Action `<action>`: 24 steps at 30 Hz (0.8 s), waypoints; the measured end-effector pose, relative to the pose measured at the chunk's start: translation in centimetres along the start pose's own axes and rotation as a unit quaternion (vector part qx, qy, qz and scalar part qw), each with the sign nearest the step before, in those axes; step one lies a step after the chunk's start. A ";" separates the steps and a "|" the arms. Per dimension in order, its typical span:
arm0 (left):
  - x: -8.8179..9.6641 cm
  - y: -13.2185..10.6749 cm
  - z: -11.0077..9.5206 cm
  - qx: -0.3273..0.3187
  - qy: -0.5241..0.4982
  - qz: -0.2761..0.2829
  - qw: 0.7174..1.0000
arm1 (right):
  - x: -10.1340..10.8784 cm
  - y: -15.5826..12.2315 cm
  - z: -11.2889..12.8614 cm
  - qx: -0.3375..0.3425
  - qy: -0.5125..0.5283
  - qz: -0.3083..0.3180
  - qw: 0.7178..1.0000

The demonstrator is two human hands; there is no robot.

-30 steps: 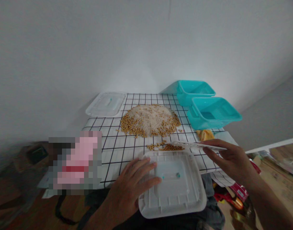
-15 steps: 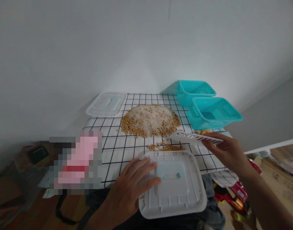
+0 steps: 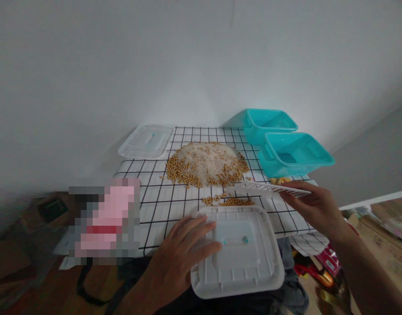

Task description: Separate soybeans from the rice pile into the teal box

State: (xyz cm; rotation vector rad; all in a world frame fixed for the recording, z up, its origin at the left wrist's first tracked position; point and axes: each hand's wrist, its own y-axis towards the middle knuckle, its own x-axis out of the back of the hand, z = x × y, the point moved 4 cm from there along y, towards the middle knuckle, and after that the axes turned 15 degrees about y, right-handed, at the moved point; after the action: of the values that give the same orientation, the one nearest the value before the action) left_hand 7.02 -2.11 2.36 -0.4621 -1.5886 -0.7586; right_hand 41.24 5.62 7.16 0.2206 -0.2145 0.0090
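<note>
Overlapping a lid, the left hand lies spread; the right grips a partly hidden slotted tool.

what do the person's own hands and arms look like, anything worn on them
The left hand and right hand are bare, with no gloves, rings or watch visible. The left forearm and right forearm show no sleeves; no markings can be made out.

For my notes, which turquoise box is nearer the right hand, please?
The front box, closer to the right hand; the other box stands behind it.
</note>
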 end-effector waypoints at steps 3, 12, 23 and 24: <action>-0.1 0.0 0.0 -0.006 0.000 0.005 1.000 | -0.2 0.1 -0.4 -0.005 -0.010 0.018 1.000; -0.1 0.1 0.1 -0.010 -0.003 0.003 1.000 | -1.1 2.2 -1.0 -0.013 -0.015 0.005 1.000; 0.0 -0.1 0.0 -0.009 -0.007 0.009 1.000 | -0.8 1.1 -0.9 0.004 0.028 -0.013 1.000; 0.0 -0.1 0.0 -0.008 -0.008 0.010 1.000 | -0.8 1.0 -0.9 0.009 0.033 -0.008 0.999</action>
State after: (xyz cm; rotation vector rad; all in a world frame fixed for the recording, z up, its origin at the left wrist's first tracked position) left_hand 6.93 -2.16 2.31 -0.4957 -1.5921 -0.7551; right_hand 40.58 6.86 6.34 0.2397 -0.1463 0.0022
